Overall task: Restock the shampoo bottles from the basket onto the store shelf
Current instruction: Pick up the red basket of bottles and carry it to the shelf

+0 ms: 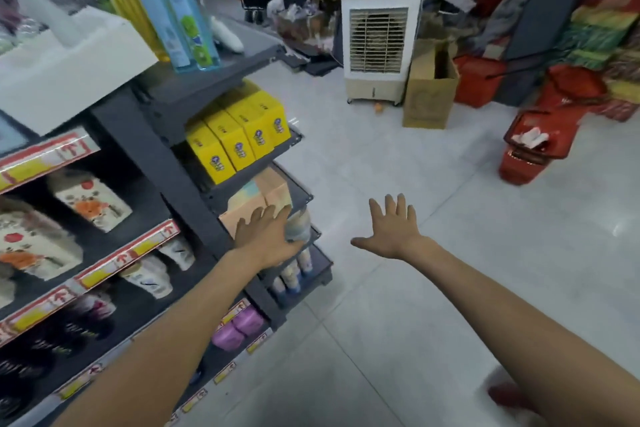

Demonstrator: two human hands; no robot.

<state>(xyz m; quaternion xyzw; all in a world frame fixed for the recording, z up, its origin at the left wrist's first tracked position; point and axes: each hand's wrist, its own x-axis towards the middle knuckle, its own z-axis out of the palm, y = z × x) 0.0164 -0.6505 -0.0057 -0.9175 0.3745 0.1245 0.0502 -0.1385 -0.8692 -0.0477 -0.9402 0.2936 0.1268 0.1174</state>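
The left hand (268, 236) reaches to the narrow end of the dark grey metal store shelf unit (166, 156). It grasps a pale, rounded shampoo bottle with a bluish label (299, 224). The bottle sits in the fork between thumb and forefinger. The thumb curls under its lower end and the other fingers stretch forward over the pale peach cardboard cartons (258, 194). Motion blur hides the bottle's cap and print. The bottle is at the outer front edge of the tier that carries the peach cartons, just beside them. Whether its base rests on that tier I cannot tell.

The right hand (391, 230) hangs over the light grey tiled floor (415, 305), well apart from the shelf. It is released, holding nothing, with fingers spread and straight and the thumb out to the side.

One tier up, a row of yellow cardboard boxes (239, 140) stands along the front edge. On the top tier are tall clear blue bottles (173, 10). On the tier below the held bottle, small white bottles with blue caps (294, 274) line the edge.

Across the floor stand a white boxy air cooler (379, 35) and, just beside it, an open brown cardboard box (429, 90). Further right is a red plastic shopping basket (530, 149) with something white inside. A blurred red shape (509, 395) shows under the right forearm.
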